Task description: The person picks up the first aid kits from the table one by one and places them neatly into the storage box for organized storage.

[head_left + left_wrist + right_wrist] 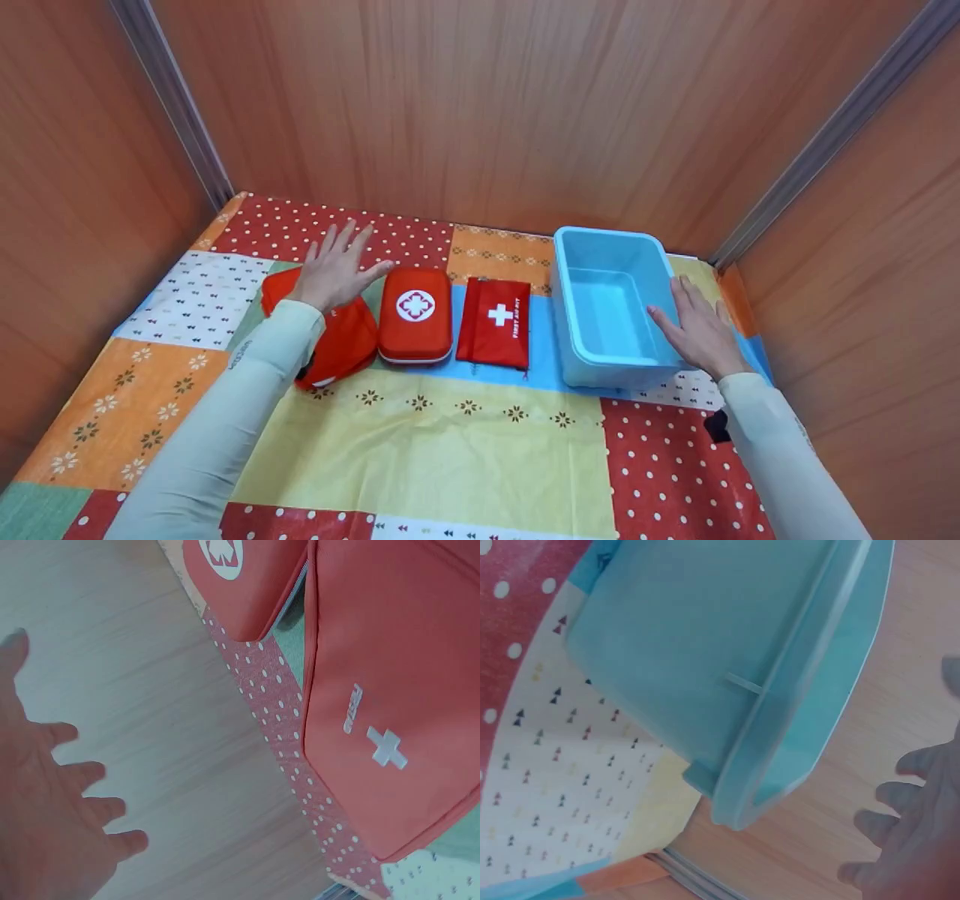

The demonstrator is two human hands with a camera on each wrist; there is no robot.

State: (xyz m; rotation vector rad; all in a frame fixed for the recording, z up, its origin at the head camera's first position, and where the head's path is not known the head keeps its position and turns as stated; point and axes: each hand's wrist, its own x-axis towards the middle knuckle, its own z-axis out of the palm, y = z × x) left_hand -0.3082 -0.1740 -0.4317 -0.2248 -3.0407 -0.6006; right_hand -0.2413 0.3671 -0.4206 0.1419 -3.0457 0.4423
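Observation:
My left hand [335, 271] is spread above a red pouch [341, 341] that it partly covers in the head view. In the left wrist view that pouch [397, 690] shows a pale cross, and the hand [52, 810] holds nothing. Beside it lies a red hard-shell first aid case [415, 319] with a round white emblem. A flat red zip pouch [495, 322] marked FIRST AID KIT lies further right. My right hand [701, 330], fingers extended, is over the right side of a light blue plastic bin [611, 360]. Nothing lies inside the bin.
A patchwork-patterned cloth [450, 450] covers the table. Wood-grain panels [525, 112] enclose it at the back and both sides, with grey metal strips [180, 97] in the corners. The bin stands close to the back panel.

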